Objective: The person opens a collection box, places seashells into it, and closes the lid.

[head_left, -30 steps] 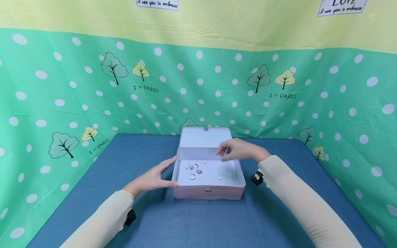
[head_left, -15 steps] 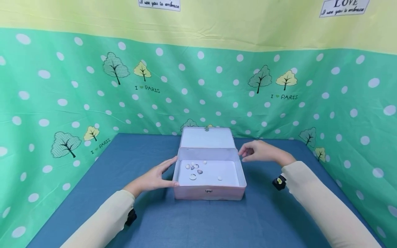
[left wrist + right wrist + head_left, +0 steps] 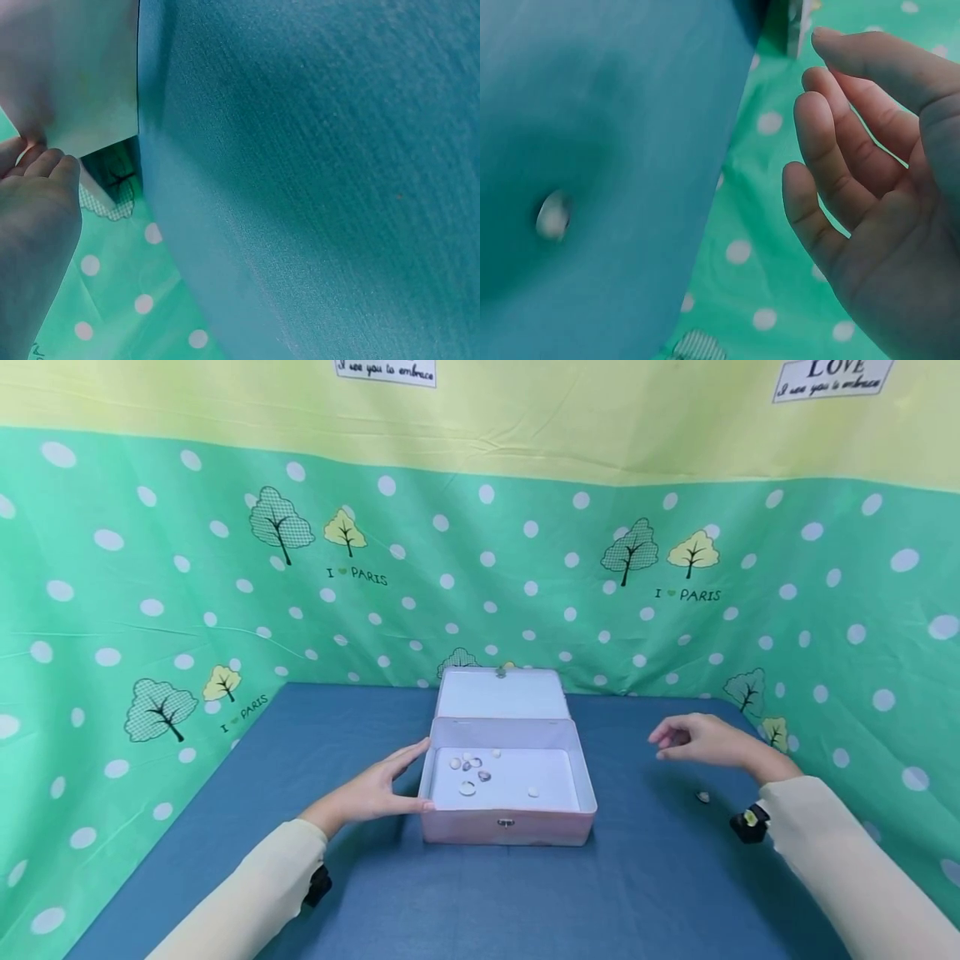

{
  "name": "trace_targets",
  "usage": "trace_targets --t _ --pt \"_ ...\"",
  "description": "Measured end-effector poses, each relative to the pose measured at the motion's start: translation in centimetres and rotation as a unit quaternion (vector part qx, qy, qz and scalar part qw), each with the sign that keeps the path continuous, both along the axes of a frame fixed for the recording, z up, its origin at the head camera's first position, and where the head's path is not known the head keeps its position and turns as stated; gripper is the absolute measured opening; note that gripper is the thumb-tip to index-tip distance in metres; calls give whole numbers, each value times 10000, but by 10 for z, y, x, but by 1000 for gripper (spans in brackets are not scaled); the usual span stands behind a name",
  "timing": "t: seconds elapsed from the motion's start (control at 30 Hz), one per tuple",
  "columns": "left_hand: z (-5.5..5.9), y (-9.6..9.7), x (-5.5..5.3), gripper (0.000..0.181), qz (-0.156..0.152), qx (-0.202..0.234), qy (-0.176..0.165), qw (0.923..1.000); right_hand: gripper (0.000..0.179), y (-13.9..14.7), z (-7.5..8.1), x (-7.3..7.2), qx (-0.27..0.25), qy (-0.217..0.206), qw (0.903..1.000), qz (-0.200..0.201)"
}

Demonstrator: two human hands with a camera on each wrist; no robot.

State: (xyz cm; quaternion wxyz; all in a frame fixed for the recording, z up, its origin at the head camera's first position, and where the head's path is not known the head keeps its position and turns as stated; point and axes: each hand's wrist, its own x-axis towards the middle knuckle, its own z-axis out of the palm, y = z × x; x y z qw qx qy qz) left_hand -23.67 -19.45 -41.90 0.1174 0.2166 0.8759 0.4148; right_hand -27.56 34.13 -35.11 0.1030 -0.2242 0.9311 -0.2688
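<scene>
A pink metal box (image 3: 510, 828) stands on the table with its lid swung back, its inside white. Several small seashells (image 3: 484, 776) lie on its floor, most of them toward the left. My left hand (image 3: 367, 789) rests against the box's left side, fingers extended along the wall and thumb at the front corner. To the right of the box, my right hand (image 3: 705, 741) hovers over the table with fingers loosely bent, and the right wrist view shows nothing in it. A single seashell (image 3: 702, 797) lies on the blue cloth below that hand.
Blue cloth (image 3: 510, 902) covers the table. A green dotted curtain (image 3: 525, 585) with printed trees hangs behind and along both sides. The open lid (image 3: 502, 693) leans back behind the box, near the curtain.
My right hand has moved from above the box out to the right, over the table. The seashell on the cloth has come into sight. My left hand stays against the box.
</scene>
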Motion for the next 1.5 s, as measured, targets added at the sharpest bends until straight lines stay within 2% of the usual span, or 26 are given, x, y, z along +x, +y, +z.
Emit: trace_targets --t 0.3,0.47,0.57,0.83,1.0,1.23,1.5 --pt "1 1 0 101 25 -56 1 10000 24 40 -8 13 -158 -162 9997 -134" --pt "0 1 0 101 17 -55 15 10000 25 56 -24 18 -332 -402 9986 -120" --pt "1 1 0 101 32 -64 15 10000 28 63 -36 20 -268 -486 9983 -175" --pt "1 0 0 101 33 -29 10 10000 29 70 -59 27 -112 -732 9952 -632" --pt "1 0 0 103 50 -70 -29 10000 27 71 -69 30 -196 -753 9946 -687" --pt "0 0 0 102 21 0 -26 10000 24 72 -74 32 -301 -822 9932 -770" --pt "-1 0 0 102 43 -25 -51 10000 22 74 -79 29 -356 -696 9942 -735"
